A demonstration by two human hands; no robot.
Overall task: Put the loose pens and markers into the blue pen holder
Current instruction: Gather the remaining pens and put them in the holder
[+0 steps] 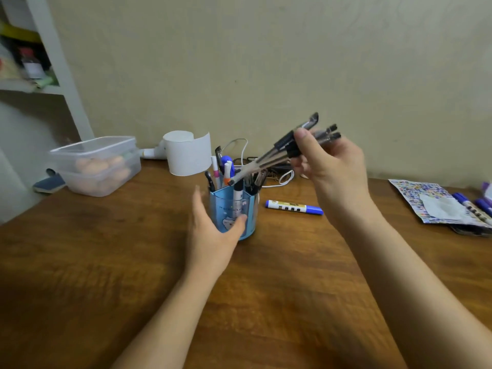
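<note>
The blue pen holder (pixel 247 209) stands upright mid-table with several pens and markers in it. My left hand (pixel 210 230) cups its left front side, thumb across the front. My right hand (pixel 330 166) is raised to the right of the holder, shut on a bundle of pens (pixel 269 161); they slant down-left with their tips just above the holder's rim. A blue-and-white marker (pixel 294 207) lies loose on the table right of the holder. More blue markers (pixel 471 206) lie at the far right edge.
A clear lidded box with eggs (pixel 98 163) sits at the back left, with a white paper roll (pixel 186 153) beside it. Cables (pixel 279 177) lie behind the holder. A colourful printed sheet (pixel 431 201) rests at the right. A shelf unit (pixel 53 62) stands far left.
</note>
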